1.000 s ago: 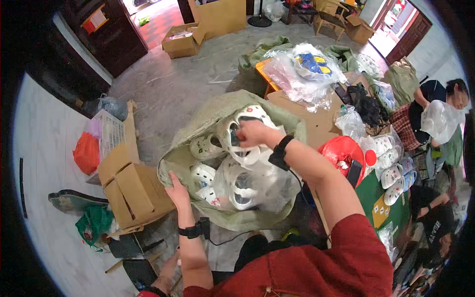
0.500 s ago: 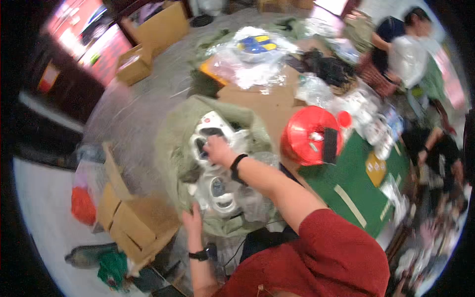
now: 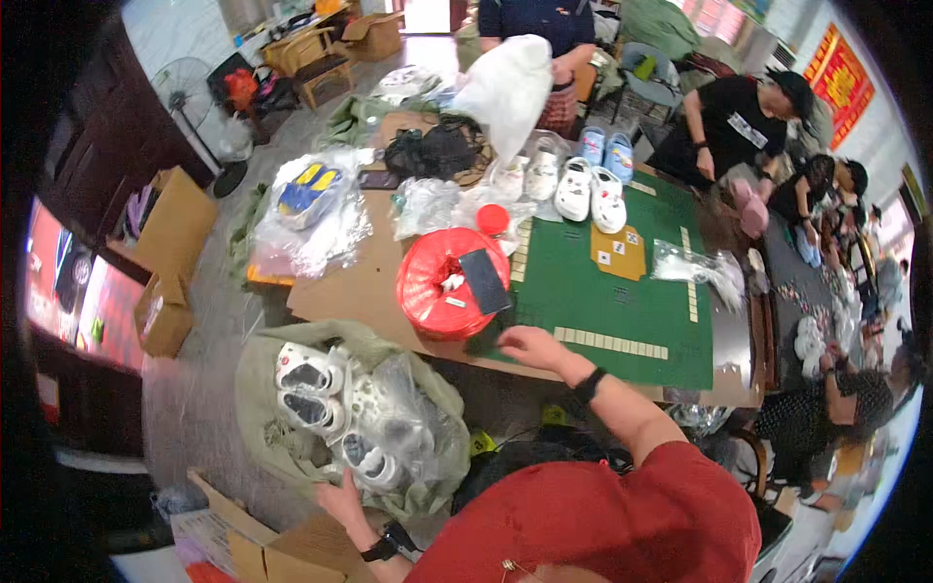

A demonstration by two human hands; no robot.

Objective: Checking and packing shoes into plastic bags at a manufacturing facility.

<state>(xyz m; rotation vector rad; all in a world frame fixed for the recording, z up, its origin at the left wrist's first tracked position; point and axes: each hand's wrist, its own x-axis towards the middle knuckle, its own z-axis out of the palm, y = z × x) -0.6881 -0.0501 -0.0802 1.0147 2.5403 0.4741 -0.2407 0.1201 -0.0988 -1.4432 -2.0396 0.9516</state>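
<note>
A green woven sack [image 3: 260,389] stands beside the table, its mouth turned wide. Inside lie white clogs [image 3: 309,377] in clear plastic bags [image 3: 403,403], partly hidden by the wrap. My left hand [image 3: 340,499] grips the sack's near rim, with its thumb up beside another white clog [image 3: 373,461]. Over the table's near edge is my right hand [image 3: 533,348], fingers loosely apart and nothing seen in them. It is just right of a red roll of plastic twine [image 3: 437,309] with a dark flat block [image 3: 483,280] on top.
A green mat [image 3: 564,291] with rows of pale tiles [image 3: 612,343] covers the table. White clogs [image 3: 591,194] and blue clogs [image 3: 605,151] stand at its back. Left of these lie bagged blue-yellow clogs [image 3: 311,189]. Several people work around it. Cardboard boxes [image 3: 175,228] stand left.
My right hand has left the clogs in the sack and moved right to the table edge. My left hand stays at the sack's rim. The view has turned toward the right.
</note>
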